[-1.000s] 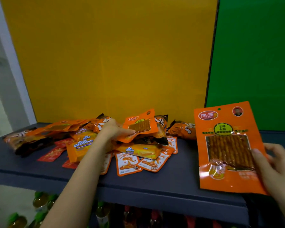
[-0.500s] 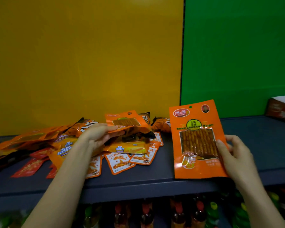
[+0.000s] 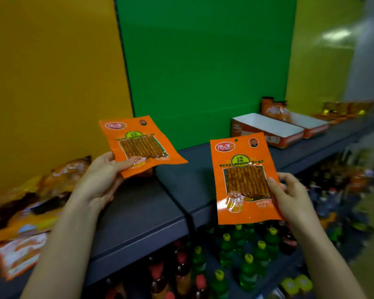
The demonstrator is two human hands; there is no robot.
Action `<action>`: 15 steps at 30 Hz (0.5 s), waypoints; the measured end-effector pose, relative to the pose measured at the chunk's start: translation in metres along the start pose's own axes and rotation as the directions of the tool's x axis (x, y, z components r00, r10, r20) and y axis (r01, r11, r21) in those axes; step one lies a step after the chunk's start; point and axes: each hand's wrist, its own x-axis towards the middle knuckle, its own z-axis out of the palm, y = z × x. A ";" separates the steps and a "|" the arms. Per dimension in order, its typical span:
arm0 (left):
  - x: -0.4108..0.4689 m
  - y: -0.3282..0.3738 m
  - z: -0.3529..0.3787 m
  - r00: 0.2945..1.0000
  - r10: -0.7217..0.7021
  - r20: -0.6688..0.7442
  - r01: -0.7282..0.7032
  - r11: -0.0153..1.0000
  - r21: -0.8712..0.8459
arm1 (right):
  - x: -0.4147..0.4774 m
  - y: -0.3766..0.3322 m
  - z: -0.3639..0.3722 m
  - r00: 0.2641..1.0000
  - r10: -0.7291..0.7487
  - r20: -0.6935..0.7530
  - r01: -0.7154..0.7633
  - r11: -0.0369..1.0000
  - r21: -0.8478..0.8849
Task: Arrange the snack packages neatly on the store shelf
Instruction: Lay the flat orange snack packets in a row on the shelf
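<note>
My left hand (image 3: 102,178) pinches the lower corner of an orange snack packet (image 3: 138,143) with a clear window of brown sticks, lifted above the dark shelf (image 3: 138,212) and tilted. My right hand (image 3: 289,193) grips a second, matching orange packet (image 3: 242,180) by its right edge, upright over the shelf's front edge. A loose heap of orange and yellow snack packages (image 3: 30,203) lies on the shelf at the left, blurred.
Two open white-lined cardboard display boxes (image 3: 268,130) stand on the shelf at the back right, with more orange packages (image 3: 343,108) beyond. Bottles with green, yellow and red caps (image 3: 235,255) fill the level below. Yellow and green panels back the shelf.
My left hand has lifted a packet off the heap and carried it rightward. The view has swung right, so the heap now sits at the far left and the boxes have appeared.
</note>
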 end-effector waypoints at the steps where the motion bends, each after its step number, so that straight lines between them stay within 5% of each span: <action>1: 0.006 -0.010 0.023 0.999 -0.002 0.047 0.002 1.000 -0.007 | 0.006 0.006 -0.019 0.999 0.008 -0.039 -0.008 1.000 -0.007; 9: 0.035 -0.087 0.231 0.926 -0.096 0.364 0.117 0.992 -0.037 | 0.068 0.062 -0.194 0.958 0.033 -0.285 -0.068 0.991 -0.115; 15: 0.035 -0.131 0.379 0.879 -0.115 0.464 0.156 0.986 -0.050 | 0.118 0.097 -0.319 0.918 0.044 -0.395 -0.126 0.975 -0.184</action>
